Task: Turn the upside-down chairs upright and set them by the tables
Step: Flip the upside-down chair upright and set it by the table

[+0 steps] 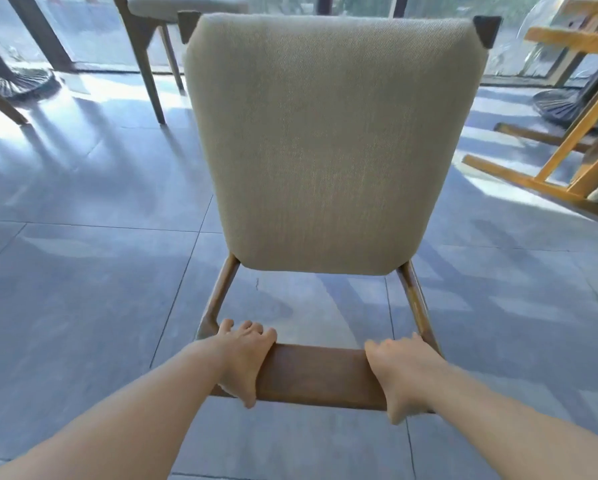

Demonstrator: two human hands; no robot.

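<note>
A chair [328, 140] with a beige fabric seat and a dark wooden frame fills the middle of the head view, seen from behind its backrest. Its wooden top rail [318, 374] runs across the lower centre. My left hand [244, 358] grips the rail's left end, fingers curled over it. My right hand [399, 372] grips the right end the same way. Two dark front leg tops show at the seat's far corners. The chair's feet are hidden under the seat, so I cannot tell whether they touch the floor.
A second chair [567, 147] with a light wooden frame lies tipped over on the grey tiled floor [93, 271] at right. Another grey-seated chair [159, 39] stands at the far left near a round table base [20, 84]. Glass walls run along the back.
</note>
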